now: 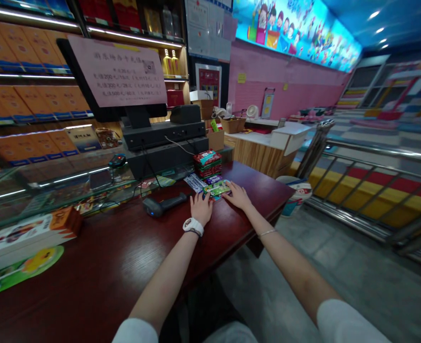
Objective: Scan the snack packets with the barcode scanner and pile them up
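Note:
On the dark red desk lies a green snack packet (217, 188), flat between my two hands. My left hand (201, 208) rests at its near left corner, fingers spread and stretched out. At the packet's right end, the fingers of my right hand (238, 196) lie extended with the fingertips touching it. Neither hand is closed round anything that I can see. Just beyond are a small purple packet (213, 179) and a blue-and-white packet (195, 182). A stack of red and green packets (208, 163) stands behind them.
A black barcode scanner (163, 204) lies left of my left hand. Behind stands a monitor (63, 47) with a paper sign (119, 71) over it. A white-and-orange box (35, 233) sits at the left. A bin (296, 193) and metal railing (382, 190) are to the right.

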### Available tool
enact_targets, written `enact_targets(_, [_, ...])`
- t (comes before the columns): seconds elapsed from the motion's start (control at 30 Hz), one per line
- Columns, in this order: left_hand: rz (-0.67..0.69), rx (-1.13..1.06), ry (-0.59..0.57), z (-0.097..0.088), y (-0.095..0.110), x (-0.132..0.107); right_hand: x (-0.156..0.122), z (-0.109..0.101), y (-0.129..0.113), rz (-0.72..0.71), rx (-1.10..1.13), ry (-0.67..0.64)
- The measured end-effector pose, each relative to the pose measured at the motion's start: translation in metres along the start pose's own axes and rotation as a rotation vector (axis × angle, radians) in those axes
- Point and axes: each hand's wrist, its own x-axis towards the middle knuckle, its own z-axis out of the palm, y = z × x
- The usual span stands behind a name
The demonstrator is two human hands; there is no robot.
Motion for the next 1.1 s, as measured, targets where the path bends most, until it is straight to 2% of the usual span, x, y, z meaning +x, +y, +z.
enact_targets(0.17, [0.032,-0.051,-0.045,0.002,0.0,0.002,0.001,0.001,0.003,-0.025,0.024,0.0])
enact_targets(0.37, [0.03,-0.068,-0.02,0.001,0.0,0.002,0.002,0.006,0.009,-0.08,0.111,0.063])
enact_targets(0.67, [0.062,-0.033,0.063,-0.024,0.001,0.0,-0.002,-0.003,0.0,-0.111,0.194,0.265])
enact_targets(0.83, [0.046,-0.001,0.125,-0.045,-0.013,-0.002,-0.003,-0.014,-0.029,-0.147,0.196,0.406])
enact_targets(0.97, [0.026,0.04,0.177,-0.065,-0.031,-0.008,0.001,-0.019,-0.066,-0.214,0.181,0.505])
enact_targets(1.1, [0.006,0.05,0.267,-0.079,-0.057,-0.02,0.007,-0.015,-0.105,-0.289,0.217,0.623])
